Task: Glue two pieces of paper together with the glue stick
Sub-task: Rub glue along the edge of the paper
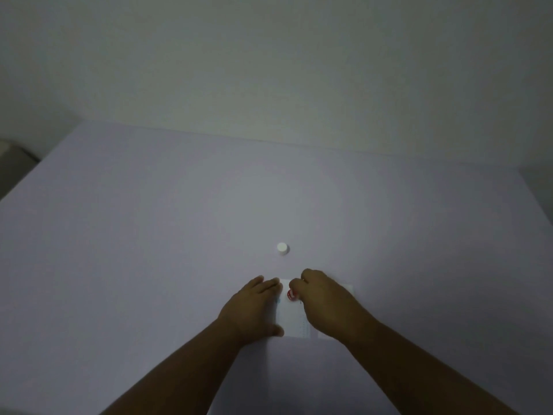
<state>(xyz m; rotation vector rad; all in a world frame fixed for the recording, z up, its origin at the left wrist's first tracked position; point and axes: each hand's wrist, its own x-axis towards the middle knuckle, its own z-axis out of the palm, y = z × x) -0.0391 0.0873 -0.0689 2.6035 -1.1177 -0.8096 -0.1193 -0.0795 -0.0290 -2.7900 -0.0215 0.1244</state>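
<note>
A white sheet of paper (291, 317) lies on the pale table (149, 235) in front of me, mostly covered by my hands. My left hand (254, 307) rests flat on its left part, fingers together and pointing away. My right hand (323, 301) is closed around a glue stick (291, 295) with a red and white end, held low over the paper's far edge. A small white cap (282, 248) stands alone on the table beyond my hands. Whether a second sheet lies under the hands is hidden.
The table's far edge meets a plain wall (269, 70). At the far left a dark object (15, 157) sits beyond the table's corner. Broad bare tabletop stretches left and right of my hands.
</note>
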